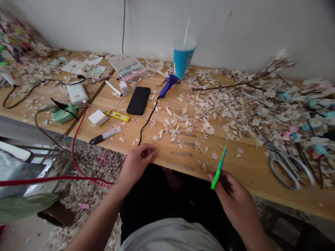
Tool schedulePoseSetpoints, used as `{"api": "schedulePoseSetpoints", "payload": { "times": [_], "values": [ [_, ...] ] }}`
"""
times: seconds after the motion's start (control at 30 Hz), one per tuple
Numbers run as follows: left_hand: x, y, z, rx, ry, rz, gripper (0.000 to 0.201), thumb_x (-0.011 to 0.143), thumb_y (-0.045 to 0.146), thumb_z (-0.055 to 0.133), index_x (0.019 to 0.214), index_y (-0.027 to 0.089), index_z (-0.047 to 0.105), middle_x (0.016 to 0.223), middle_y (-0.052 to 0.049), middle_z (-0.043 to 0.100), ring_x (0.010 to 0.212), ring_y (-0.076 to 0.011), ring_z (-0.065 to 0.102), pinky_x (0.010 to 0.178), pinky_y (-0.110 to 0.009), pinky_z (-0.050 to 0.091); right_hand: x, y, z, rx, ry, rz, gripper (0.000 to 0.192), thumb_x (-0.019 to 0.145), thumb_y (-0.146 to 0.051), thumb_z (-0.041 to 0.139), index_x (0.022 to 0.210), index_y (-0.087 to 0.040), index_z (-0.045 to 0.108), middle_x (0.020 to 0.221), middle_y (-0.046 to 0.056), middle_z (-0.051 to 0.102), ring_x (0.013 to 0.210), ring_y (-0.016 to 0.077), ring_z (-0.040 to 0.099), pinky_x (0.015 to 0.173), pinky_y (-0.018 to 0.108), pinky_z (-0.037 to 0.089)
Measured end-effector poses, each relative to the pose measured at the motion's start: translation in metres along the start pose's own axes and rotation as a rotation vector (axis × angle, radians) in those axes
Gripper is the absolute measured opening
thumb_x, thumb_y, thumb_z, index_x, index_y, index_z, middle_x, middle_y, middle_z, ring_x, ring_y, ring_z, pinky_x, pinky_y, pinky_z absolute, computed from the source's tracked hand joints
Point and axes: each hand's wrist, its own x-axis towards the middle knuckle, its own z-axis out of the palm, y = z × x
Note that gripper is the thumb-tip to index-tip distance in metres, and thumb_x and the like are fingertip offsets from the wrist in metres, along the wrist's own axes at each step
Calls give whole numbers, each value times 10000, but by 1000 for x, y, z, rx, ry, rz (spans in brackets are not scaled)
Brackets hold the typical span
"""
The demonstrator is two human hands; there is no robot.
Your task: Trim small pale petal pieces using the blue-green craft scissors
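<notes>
A wooden surface (180, 139) runs along a pale wall and is strewn with light paper scraps, thickest to the right. Taking the black phone (138, 100) as the mark: far to its left lie a white power bank (77, 93) and a green power strip (62, 114), with a red cable (78, 139) dropping to the scrap-covered floor. Just left of the phone sit a white charger block (98, 117) and a yellow box (117, 115), and in front of these a marker (104, 135). Behind the phone stands a clear pencil case (127, 68). Just right of the phone lies a blue glue gun (169, 83), its black cord running toward the front edge, and beyond it a blue cup (183, 57) with a straw. Far right of the phone, scissors (285, 162) lie near the front edge among twigs and coloured bits.

The left hand (137, 162) rests at the front edge, below the phone, fingers curled together; whether they pinch anything cannot be told. The right hand (231, 193), right of it and off the edge, has its fingers clamped on a green strip (219, 168) that tilts up over the edge.

The far left corner is blurred, and the grey object at the lower left is cut off.
</notes>
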Motion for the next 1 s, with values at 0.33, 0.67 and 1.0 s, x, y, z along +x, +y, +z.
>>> {"api": "schedulePoseSetpoints", "payload": {
  "times": [0.33, 0.67, 1.0],
  "values": [
    [9, -2, 7, 136, 13, 123, 131, 815, 265, 620, 848, 184, 718, 841, -29, 700, 776, -165, 631, 748, -280, 495, -6, -11, 4, 54, 47, -72, 390, 791, -533, 626, 1016, -216, 658, 800, 34, 686, 785, 212, 659, 649, 282, 521],
    [-10, 13, 13, 193, 323, 362, 205, 893, 164, 538, 1036, 179, 683, 1019, -56, 674, 901, -153, 635, 832, -287, 516, 2, 17, -2, 112, 141, -279, 303, 856, -376, 627, 1120, -227, 639, 1088, 83, 711, 836, 206, 708, 762, 315, 596],
    [-51, 24, 84, 320, -212, 893, 401, 897, 81, 481, 1295, 94, 526, 1324, -121, 585, 1329, -248, 430, 1087, -422, 432, 39, 19, -16, -544, -231, -1149, 412, 908, -113, 501, 1304, -225, 525, 1215, 72, 666, 1160, 227, 601, 978, 416, 521]
  ]
}}
